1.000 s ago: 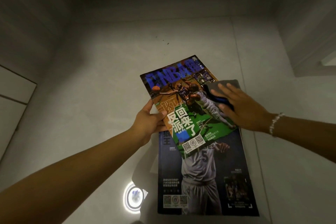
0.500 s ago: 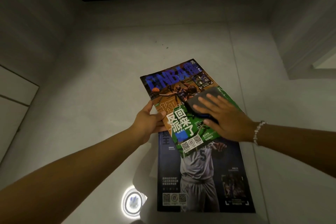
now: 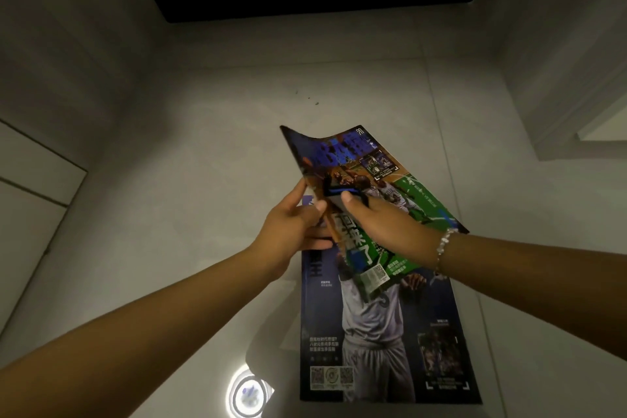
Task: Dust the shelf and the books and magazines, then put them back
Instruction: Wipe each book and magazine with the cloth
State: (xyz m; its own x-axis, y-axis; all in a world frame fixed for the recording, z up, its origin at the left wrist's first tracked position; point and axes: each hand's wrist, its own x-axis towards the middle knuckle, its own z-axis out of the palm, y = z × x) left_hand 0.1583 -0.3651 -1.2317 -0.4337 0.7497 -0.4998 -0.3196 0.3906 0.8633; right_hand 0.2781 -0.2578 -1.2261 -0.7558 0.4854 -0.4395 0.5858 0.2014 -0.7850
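Dusting is under way: the left hand point(image 3: 291, 227) grips the lifted magazine point(image 3: 400, 187) at nine o'clock, the right hand point(image 3: 383, 231) presses a cloth point(image 3: 334, 195) on it, likely wiping its cover next.

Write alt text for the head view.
Left hand grips the edge of a tilted basketball magazine while the right hand presses a grey cloth on its cover. A second magazine lies on the pale floor beneath.

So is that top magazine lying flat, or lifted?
Lifted and bent. The top magazine tilts up off the lower magazine, its far edge curling, gripped at its left edge by the left hand.
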